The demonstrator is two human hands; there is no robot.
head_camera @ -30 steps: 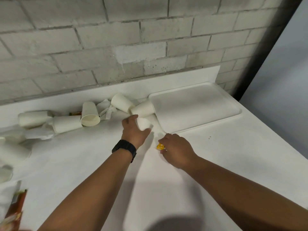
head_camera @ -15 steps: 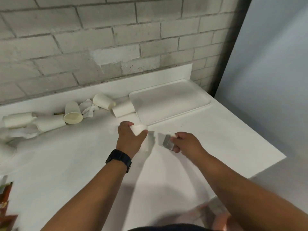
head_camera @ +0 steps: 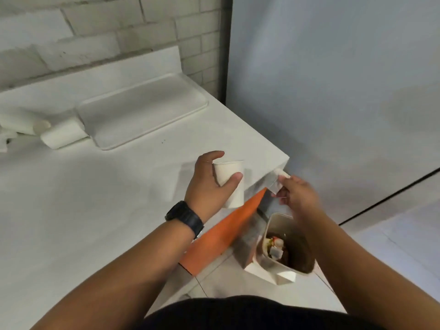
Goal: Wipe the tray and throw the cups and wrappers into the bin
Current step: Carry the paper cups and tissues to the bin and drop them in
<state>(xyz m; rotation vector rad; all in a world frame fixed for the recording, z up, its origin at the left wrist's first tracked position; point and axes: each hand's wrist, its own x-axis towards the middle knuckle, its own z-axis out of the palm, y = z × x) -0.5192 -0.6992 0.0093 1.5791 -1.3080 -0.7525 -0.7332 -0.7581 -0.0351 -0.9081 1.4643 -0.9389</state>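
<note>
Judged partway done: left hand wrapped round a paper cup, right hand pinching a small wrapper above the bin just below it, tray bare beyond both, two cups lying left of it, unbinned.

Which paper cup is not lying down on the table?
The paper cup gripped upright in the left hand. The other cups lie on their sides left of the tray.

Tray on table, cups left, bin below right.
</note>
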